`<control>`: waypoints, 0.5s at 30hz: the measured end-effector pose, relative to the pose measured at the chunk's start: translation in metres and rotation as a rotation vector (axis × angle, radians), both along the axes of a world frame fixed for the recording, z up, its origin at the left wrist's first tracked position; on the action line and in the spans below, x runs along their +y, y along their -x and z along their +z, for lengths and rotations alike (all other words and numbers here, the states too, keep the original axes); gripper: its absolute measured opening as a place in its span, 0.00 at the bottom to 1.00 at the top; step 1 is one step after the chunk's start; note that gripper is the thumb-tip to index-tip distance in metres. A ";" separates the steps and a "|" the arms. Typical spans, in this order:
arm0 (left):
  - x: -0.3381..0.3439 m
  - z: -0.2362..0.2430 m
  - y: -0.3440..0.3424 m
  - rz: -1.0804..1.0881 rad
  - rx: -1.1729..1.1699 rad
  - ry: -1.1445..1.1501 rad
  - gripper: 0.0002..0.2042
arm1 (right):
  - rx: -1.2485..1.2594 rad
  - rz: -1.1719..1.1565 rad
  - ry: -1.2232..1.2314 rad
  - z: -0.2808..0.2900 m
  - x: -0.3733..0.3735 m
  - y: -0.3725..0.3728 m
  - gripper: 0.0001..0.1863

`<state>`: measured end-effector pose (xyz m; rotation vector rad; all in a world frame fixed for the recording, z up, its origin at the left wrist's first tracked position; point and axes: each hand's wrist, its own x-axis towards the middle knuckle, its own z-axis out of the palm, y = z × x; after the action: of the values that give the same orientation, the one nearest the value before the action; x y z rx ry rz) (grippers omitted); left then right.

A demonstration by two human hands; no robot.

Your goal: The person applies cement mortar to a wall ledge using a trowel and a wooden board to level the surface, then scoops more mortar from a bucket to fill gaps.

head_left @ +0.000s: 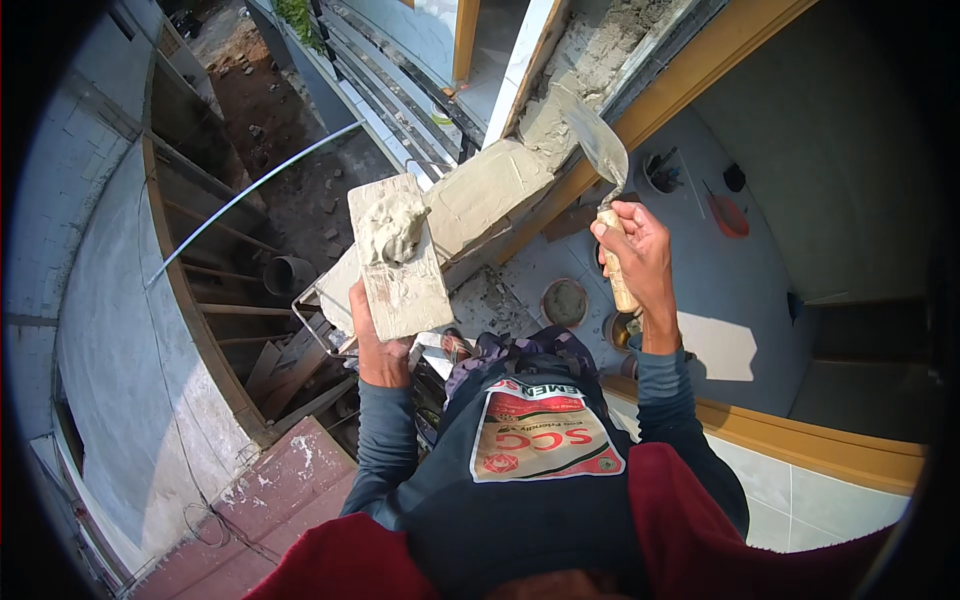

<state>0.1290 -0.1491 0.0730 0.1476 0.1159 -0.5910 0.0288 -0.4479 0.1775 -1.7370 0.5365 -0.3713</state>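
Observation:
My left hand (376,348) grips a mortar board (412,305) from underneath, its fingers mostly hidden by the board. A lump of wet grey mortar (392,228) sits on the upper half of the board. My right hand (642,250) is closed round the wooden handle of a trowel (600,145), whose metal blade points away from me. The blade lies over the far stretch of a mortar-coated ledge (490,187); whether it touches the surface I cannot tell. The ledge is smoother in the middle and rougher at its far end.
Left of the ledge is a drop to a lower level with planks and a bucket (290,274); a pale pipe (262,183) crosses above. An orange-brown frame (700,62) runs along the right. Containers (565,302) and a reddish basin (728,215) stand on the tiled floor.

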 end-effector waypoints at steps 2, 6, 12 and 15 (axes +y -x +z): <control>-0.002 -0.001 0.001 0.005 0.014 -0.011 0.21 | -0.024 0.010 0.020 -0.002 0.008 0.011 0.21; -0.006 -0.007 0.000 -0.026 -0.004 0.002 0.22 | 0.126 0.055 0.234 -0.020 0.021 0.001 0.19; -0.015 0.003 -0.003 -0.039 0.047 -0.080 0.21 | 0.213 0.076 0.456 -0.064 0.002 -0.026 0.18; -0.018 0.008 0.001 -0.033 -0.021 -0.077 0.21 | 0.143 0.020 0.378 -0.043 0.003 -0.024 0.19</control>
<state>0.1283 -0.1669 0.0811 0.2309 0.1163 -0.6176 0.0529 -0.4444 0.1346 -2.1442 0.5773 -0.3515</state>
